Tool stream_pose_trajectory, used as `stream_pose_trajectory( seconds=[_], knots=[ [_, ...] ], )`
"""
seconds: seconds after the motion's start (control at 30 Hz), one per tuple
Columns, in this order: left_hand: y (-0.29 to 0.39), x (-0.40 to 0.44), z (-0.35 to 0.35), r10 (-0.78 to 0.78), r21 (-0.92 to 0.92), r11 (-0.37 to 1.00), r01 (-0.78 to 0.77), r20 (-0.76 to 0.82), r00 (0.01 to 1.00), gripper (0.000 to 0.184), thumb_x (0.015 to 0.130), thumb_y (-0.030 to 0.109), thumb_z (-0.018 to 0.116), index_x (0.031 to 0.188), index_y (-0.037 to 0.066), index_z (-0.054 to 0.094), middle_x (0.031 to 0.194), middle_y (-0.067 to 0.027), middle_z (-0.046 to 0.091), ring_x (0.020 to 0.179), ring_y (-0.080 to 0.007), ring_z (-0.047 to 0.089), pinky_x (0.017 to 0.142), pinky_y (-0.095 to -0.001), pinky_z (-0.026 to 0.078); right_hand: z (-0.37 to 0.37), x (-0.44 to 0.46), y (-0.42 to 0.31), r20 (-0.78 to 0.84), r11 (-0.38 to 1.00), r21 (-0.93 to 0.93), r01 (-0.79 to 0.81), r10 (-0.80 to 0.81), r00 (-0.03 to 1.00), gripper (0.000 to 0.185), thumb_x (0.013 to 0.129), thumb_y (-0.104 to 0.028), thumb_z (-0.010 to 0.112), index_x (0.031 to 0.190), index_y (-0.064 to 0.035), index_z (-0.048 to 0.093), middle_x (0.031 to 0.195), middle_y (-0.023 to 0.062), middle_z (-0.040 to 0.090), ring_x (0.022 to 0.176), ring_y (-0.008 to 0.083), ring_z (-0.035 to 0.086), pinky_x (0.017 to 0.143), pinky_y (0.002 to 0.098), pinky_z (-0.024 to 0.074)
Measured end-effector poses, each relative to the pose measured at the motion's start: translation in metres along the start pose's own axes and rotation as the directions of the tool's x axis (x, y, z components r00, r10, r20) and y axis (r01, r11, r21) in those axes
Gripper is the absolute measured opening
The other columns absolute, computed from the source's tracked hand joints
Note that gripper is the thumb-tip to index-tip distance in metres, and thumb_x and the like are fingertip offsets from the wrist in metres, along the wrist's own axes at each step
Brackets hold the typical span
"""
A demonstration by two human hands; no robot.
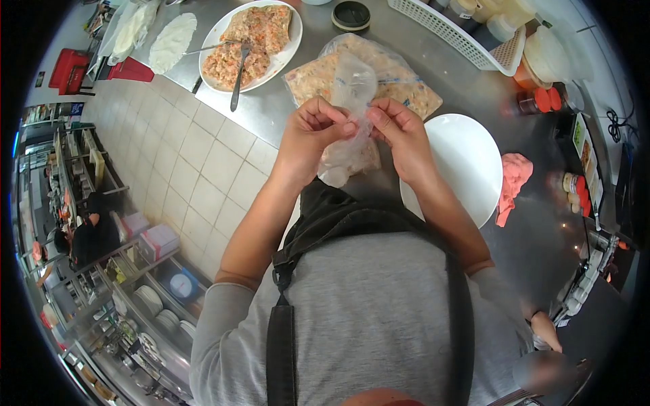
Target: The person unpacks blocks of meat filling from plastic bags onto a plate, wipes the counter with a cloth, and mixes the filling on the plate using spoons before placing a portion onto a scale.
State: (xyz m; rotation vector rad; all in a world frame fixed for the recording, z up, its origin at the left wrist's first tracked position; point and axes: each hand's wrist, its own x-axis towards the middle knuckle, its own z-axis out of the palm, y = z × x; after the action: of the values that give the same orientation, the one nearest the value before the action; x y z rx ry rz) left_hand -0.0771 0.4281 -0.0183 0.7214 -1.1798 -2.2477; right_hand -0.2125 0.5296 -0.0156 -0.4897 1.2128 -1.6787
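The left hand [313, 134] partly hides the clear plastic bag [355, 78]; the right forearm [443, 196] partly covers the round white plate [467, 159].

I hold a cloudy white plastic bag [355, 82]; around me, orange-flecked pinkish mixture [261, 30], white plate [467, 169], coral cloth [515, 181], my grey shirt [372, 304].

Your view is bright and fairly even around your left grip [315, 135] and right grip [406, 135], and both look reasonably sharp. Between them, the clear plastic [355, 78] catches milky highlights. Beyond the grip, your steel desk [453, 88] shows soft reflections; to the right and nearer you it dims, with small glints. Far left of the grip, the shelving [139, 272] bows and softens. Low right, you see a blurred patch [542, 371]; rounded black corners enclose your wide-angle view.
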Motion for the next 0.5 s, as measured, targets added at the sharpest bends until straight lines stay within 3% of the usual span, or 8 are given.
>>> stream_pose_trajectory(
  seconds=[0.07, 0.13, 0.3, 0.37, 0.43, 0.5],
  knots=[
    [-0.002, -0.001, -0.001, 0.087, 0.149, 0.985, -0.089, 0.019, 0.996, 0.016, 0.081, -0.006, 0.072, 0.087, 0.002, 0.059, 0.087, -0.0048, 0.066, 0.077, -0.0102, 0.062, 0.071, -0.0243, 0.054, 0.002, -0.002, 0.002, 0.009, 0.999, -0.016, 0.045, -0.045, 0.999, 0.013, 0.088, -0.013, 0.071, 0.090, -0.0022, 0.064, 0.081, -0.0014, 0.063, 0.074, 0.0065, 0.056, 0.070, 0.0219, 0.0456],
    [-0.002, -0.001, 0.008, 0.077, 0.153, 0.985, -0.076, 0.001, 0.997, 0.014, 0.083, -0.004, 0.071, 0.089, 0.002, 0.060, 0.087, -0.0046, 0.066, 0.078, -0.0099, 0.062, 0.072, -0.0246, 0.054, -0.005, 0.003, 0.009, 0.127, 0.968, -0.238, 0.075, -0.045, 0.991, 0.007, 0.092, -0.011, 0.066, 0.095, -0.0060, 0.063, 0.089, -0.0030, 0.062, 0.082, 0.0058, 0.056, 0.076, 0.0227, 0.0445],
    [-0.002, 0.002, -0.011, -0.025, 0.149, 0.989, 0.021, 0.023, 0.999, 0.005, 0.090, 0.003, 0.066, 0.091, 0.003, 0.061, 0.089, -0.0036, 0.066, 0.081, -0.0105, 0.063, 0.078, -0.0263, 0.052, -0.026, 0.013, 0.018, 0.074, 0.998, -0.041, 0.043, -0.040, 0.996, 0.009, 0.090, -0.012, 0.068, 0.093, -0.0057, 0.062, 0.091, 0.0015, 0.065, 0.080, 0.0091, 0.059, 0.074, 0.0252, 0.0478],
    [0.003, 0.003, -0.011, -0.032, -0.156, 0.987, 0.024, -0.048, 0.998, 0.007, 0.096, 0.009, 0.059, 0.091, 0.005, 0.059, 0.089, -0.0032, 0.066, 0.082, -0.0126, 0.064, 0.081, -0.0276, 0.051, -0.030, 0.016, 0.018, 0.061, 0.998, 0.055, -0.006, 0.003, 0.998, 0.009, 0.090, -0.012, 0.067, 0.095, -0.0061, 0.061, 0.093, 0.0032, 0.066, 0.082, 0.0114, 0.062, 0.076, 0.0269, 0.0499],
    [0.002, 0.009, -0.025, -0.076, -0.262, 0.963, 0.066, -0.030, 0.997, 0.007, 0.098, 0.010, 0.056, 0.092, 0.006, 0.058, 0.089, -0.0035, 0.066, 0.081, -0.0139, 0.064, 0.079, -0.0279, 0.051, -0.028, 0.019, 0.012, 0.009, 0.915, 0.373, -0.156, 0.164, 0.986, 0.004, 0.096, -0.012, 0.058, 0.095, -0.0092, 0.061, 0.086, 0.0023, 0.065, 0.082, 0.0148, 0.063, 0.082, 0.0317, 0.0521],
    [0.005, 0.010, -0.024, -0.096, -0.410, 0.909, 0.076, -0.028, 0.995, 0.010, 0.101, 0.013, 0.050, 0.093, 0.008, 0.054, 0.090, -0.0035, 0.066, 0.080, -0.0156, 0.065, 0.071, -0.0276, 0.052, -0.026, 0.023, 0.009, 0.028, 0.887, 0.419, -0.195, 0.202, 0.979, 0.006, 0.097, -0.013, 0.057, 0.095, -0.0090, 0.061, 0.085, 0.0034, 0.065, 0.083, 0.0169, 0.064, 0.084, 0.0347, 0.0531]
  ],
)
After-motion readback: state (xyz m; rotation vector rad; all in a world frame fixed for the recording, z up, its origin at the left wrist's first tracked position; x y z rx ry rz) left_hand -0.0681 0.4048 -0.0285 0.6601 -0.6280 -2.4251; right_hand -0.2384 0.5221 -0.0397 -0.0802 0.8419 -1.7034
